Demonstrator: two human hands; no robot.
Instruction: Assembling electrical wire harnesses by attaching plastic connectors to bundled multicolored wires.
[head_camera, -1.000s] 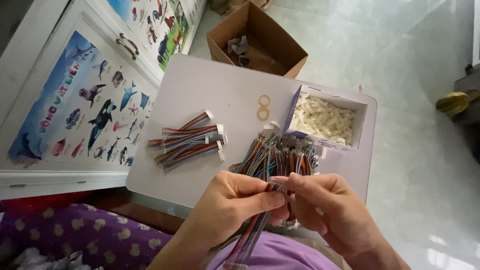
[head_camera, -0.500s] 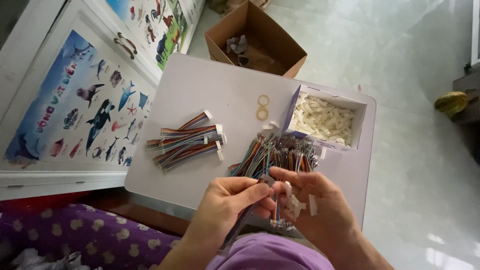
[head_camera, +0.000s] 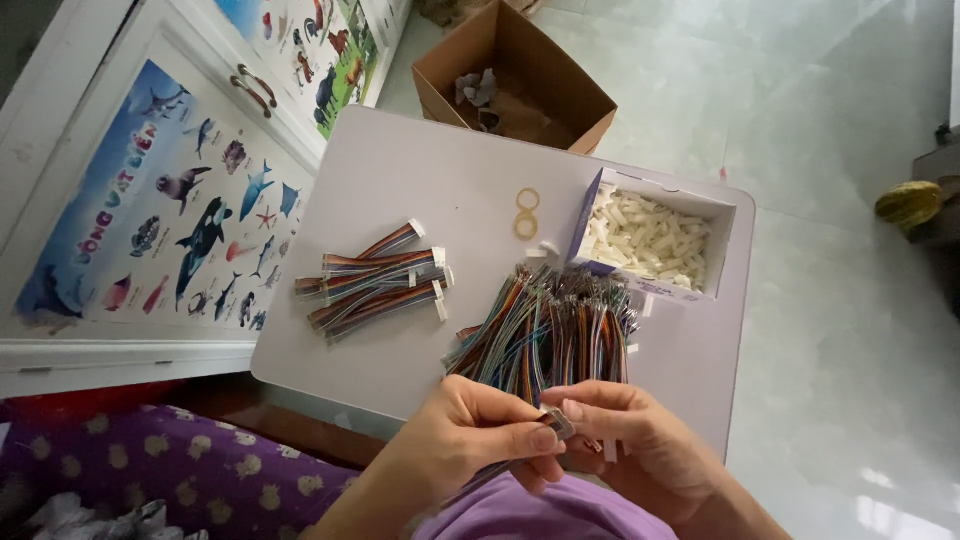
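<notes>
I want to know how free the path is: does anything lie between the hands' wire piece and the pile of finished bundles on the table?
Only the loose wire heap sits just ahead of the left hand and right hand; bare table leads left to the finished bundles.

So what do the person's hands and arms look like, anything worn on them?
Both the left hand and the right hand are bare: no gloves, and no rings, watch or bracelet show. The forearms are uncovered as far as the picture reaches, with no sleeves in sight. The fingernails look short and plain. Purple clothing shows below the hands.
</notes>
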